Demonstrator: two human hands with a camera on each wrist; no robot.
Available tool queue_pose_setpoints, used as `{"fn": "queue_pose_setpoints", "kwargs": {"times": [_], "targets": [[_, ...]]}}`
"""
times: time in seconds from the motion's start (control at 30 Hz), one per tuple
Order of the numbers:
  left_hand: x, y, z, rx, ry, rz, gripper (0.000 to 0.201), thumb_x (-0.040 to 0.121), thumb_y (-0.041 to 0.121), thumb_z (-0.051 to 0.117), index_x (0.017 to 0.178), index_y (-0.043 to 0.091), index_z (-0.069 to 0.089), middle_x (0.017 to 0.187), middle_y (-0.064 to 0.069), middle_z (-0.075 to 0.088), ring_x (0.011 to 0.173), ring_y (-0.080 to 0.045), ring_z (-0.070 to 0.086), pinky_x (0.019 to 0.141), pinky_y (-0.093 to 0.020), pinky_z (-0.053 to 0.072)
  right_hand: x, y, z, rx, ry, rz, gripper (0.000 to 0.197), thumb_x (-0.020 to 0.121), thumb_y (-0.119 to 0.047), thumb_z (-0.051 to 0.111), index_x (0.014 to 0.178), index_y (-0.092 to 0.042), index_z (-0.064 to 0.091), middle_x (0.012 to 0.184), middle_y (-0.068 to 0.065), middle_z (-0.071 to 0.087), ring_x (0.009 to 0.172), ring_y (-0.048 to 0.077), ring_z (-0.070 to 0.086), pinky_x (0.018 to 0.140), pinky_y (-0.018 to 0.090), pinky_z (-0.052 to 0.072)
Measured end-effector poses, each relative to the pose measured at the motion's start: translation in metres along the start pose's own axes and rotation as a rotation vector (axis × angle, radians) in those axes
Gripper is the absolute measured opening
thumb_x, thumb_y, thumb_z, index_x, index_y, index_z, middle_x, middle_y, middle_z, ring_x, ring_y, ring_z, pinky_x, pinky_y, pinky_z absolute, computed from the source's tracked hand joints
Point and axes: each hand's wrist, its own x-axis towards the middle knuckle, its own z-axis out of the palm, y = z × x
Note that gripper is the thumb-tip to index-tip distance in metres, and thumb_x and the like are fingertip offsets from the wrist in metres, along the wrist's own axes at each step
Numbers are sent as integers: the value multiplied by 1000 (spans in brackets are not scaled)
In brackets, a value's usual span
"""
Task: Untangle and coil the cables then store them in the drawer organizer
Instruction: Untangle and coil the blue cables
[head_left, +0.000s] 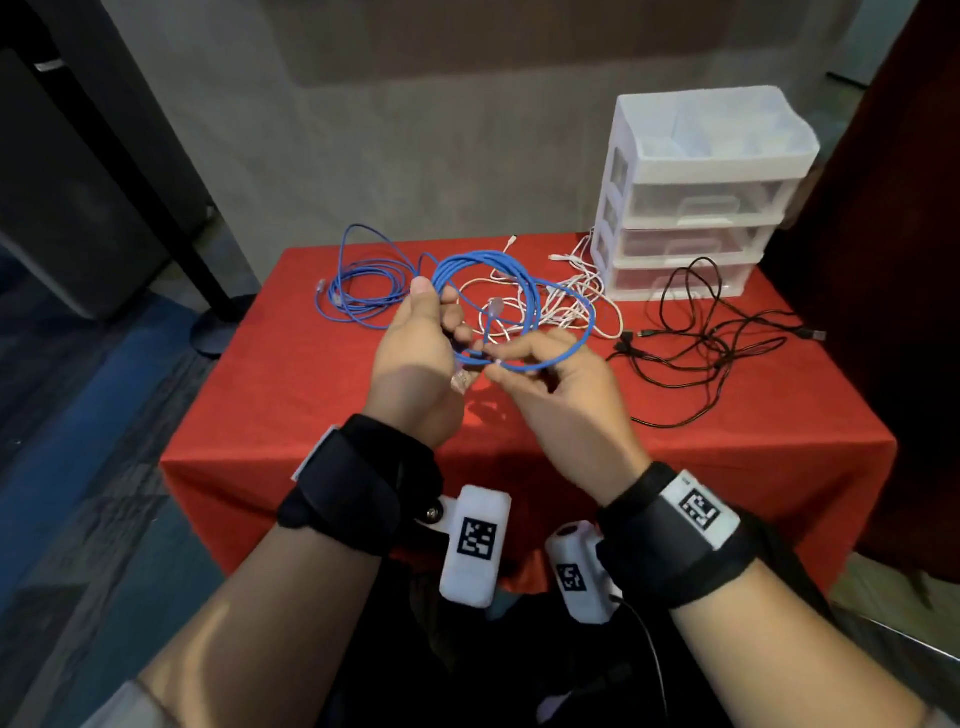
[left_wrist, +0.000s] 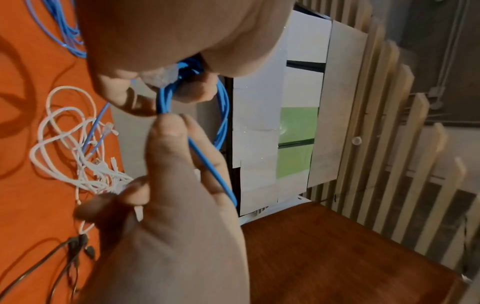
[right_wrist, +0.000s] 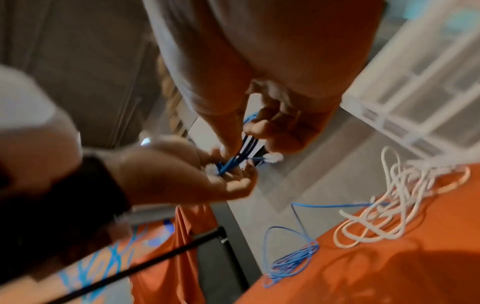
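A blue network cable (head_left: 524, 291) hangs in a coil of several loops above the red-covered table (head_left: 311, 389). My left hand (head_left: 441, 312) grips the coil's left side, fingers curled round the bundled strands (left_wrist: 166, 96). Just to its right, my right hand (head_left: 498, 364) pinches a blue strand between thumb and forefinger (left_wrist: 171, 121). One clear plug (head_left: 493, 309) dangles inside the coil; another (head_left: 462, 382) sticks out under my left palm. In the right wrist view, both hands meet on the blue strands (right_wrist: 241, 158). The white drawer organizer (head_left: 696, 197) stands at the table's back right, drawers closed.
A second blue cable (head_left: 358, 291) lies loosely heaped at the back left of the table. A tangle of white cables (head_left: 571, 301) lies in the middle behind the coil, and black cables (head_left: 701, 338) sprawl in front of the organizer. Floor drops off beyond the table's left edge.
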Motion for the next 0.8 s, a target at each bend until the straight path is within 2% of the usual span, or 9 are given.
{"fn": "queue_pose_setpoints", "kwargs": {"times": [0.17,0.23,0.3,0.43,0.57,0.63,0.7,0.73,0.8], "targets": [[-1,-2,-4,-22,12,-21,39,110,40,34,84,17,52,49,11,40,42,-5,38,54,-24,44,-4,8,0,-119,-57,-82,20,88,-13,77,104,-25,80,95,-15,74,86,2,69,77,23,52],[2,-1,-6,-49,50,-13,40,110,39,34,84,15,51,46,11,35,35,-5,30,44,-20,38,-6,3,-4,43,-262,-19,29,92,1,70,119,-10,75,88,-24,72,84,-9,65,79,9,46],[5,2,-10,-40,84,28,40,110,38,34,83,14,51,45,11,32,33,-5,25,38,-19,30,-8,2,-12,162,-427,75,34,96,7,63,127,-6,70,79,-23,68,72,-7,57,73,9,43],[10,12,-24,-19,81,105,40,110,37,35,83,14,52,48,12,29,38,-3,19,37,-18,23,-2,17,-37,267,-208,248,29,102,-2,54,101,-21,76,78,1,64,66,15,53,63,28,44],[-8,9,-21,145,-166,21,38,108,40,39,84,15,52,54,9,24,42,-3,16,39,-18,16,15,21,-55,75,-98,141,25,101,-15,61,120,-29,71,102,4,67,78,13,59,69,39,49],[-21,4,-14,247,-330,32,36,109,37,38,86,13,52,57,7,26,45,-4,15,43,-19,15,20,13,-57,108,-237,115,36,100,-13,62,132,-29,65,122,10,68,88,18,67,73,47,54],[-30,1,-9,353,-449,88,34,109,33,37,87,11,50,61,4,31,48,-7,16,45,-20,16,22,4,-56,108,-395,104,35,96,-12,68,128,-26,68,122,19,70,94,29,70,83,59,55],[-33,0,-7,396,-470,122,34,109,32,37,87,10,50,62,2,33,49,-8,19,45,-21,17,23,1,-55,115,-447,111,31,94,-10,71,122,-22,72,113,18,73,93,26,69,85,57,54],[-35,-1,-5,492,-427,179,34,109,32,39,86,13,55,68,-2,40,53,-9,29,46,-20,23,25,-2,-55,111,-458,111,21,92,-7,73,110,-18,75,94,1,77,84,8,63,82,34,55]]}}
